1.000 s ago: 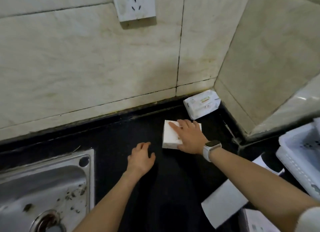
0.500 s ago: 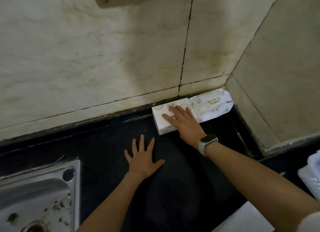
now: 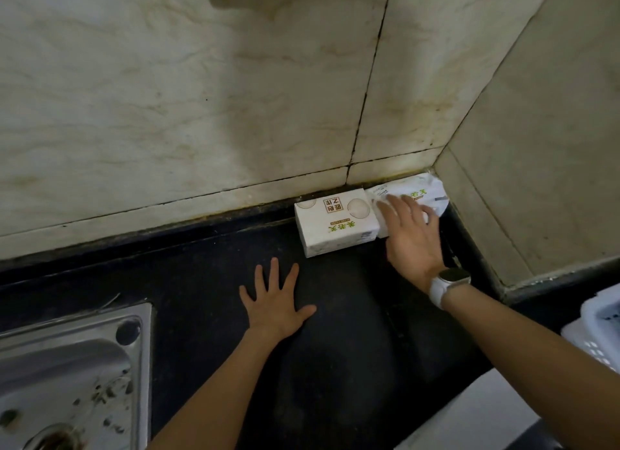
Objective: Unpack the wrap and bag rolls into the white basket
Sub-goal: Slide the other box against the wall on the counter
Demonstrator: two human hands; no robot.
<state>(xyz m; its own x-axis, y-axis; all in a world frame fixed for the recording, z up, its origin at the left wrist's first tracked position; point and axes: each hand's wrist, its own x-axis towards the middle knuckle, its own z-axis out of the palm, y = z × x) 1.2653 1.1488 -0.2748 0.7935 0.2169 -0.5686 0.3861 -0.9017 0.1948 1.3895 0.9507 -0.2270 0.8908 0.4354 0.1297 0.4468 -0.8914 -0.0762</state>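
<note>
Head view: the white basket shows only as a corner at the right edge of the frame, and what can be seen of it holds no roll; the rest of its inside is out of frame, so how much is already unpacked cannot be judged with certainty. No wrap or bag roll is visible anywhere on the black counter. I judge that most of the task is still to do, and that this moment is more a tidying of the counter than an unpacking.

In the upper right of the frame, at the wall corner, the right hand lies flat with open fingers on a soft white packet, pressing it and not pinching it. Touching this packet on its left side is a white tissue pack with green print, set against the foot of the tiled wall; the fingers are just beside it and do not touch it.

In the middle of the frame the left hand rests palm down on the counter, fingers spread wide, holding nothing. A steel sink fills the lower left.
</note>
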